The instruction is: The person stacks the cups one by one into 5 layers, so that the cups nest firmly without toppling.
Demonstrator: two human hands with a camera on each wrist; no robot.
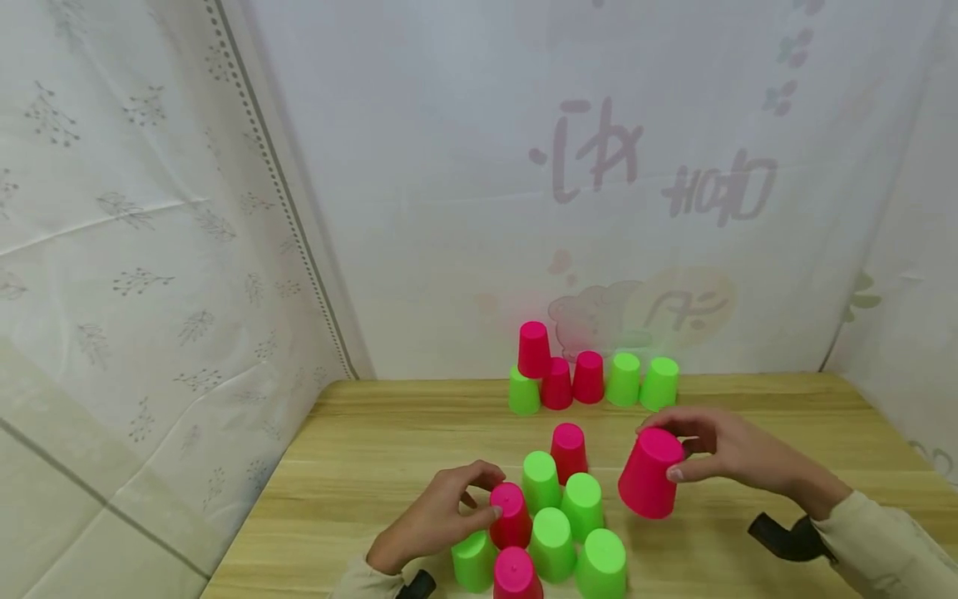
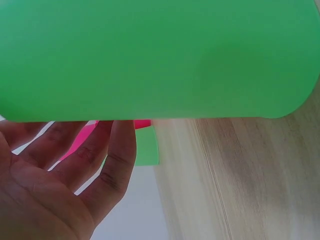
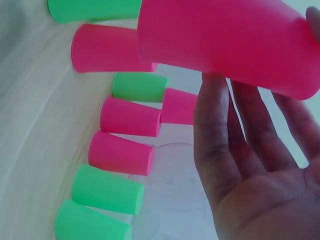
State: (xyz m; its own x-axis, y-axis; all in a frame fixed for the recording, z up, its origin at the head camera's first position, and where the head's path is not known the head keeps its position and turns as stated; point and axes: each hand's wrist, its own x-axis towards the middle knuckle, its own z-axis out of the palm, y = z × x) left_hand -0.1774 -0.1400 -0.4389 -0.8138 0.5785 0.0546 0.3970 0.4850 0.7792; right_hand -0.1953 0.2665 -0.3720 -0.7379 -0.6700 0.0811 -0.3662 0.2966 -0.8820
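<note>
My right hand (image 1: 729, 449) grips a pink cup (image 1: 649, 476) between thumb and fingers. That cup is upside down, slightly tilted and lifted off the table; in the right wrist view its pink wall (image 3: 230, 40) lies close across the fingers. My left hand (image 1: 449, 512) pinches another upside-down pink cup (image 1: 512, 517) near its top, thumb in front and fingers behind. Around this cup stand several green cups (image 1: 552, 545), a pink cup (image 1: 516, 576) in front and a pink cup (image 1: 569, 452) farther back. A green cup (image 2: 160, 60) hides the left fingertips in the left wrist view.
Along the back of the wooden table (image 1: 359, 466), a row of upside-down green and pink cups (image 1: 589, 378) stands near the curtain (image 1: 449, 208). One pink cup (image 1: 534, 349) sits on top at the row's left end. Patterned cloth (image 1: 150, 249) hangs at the left side.
</note>
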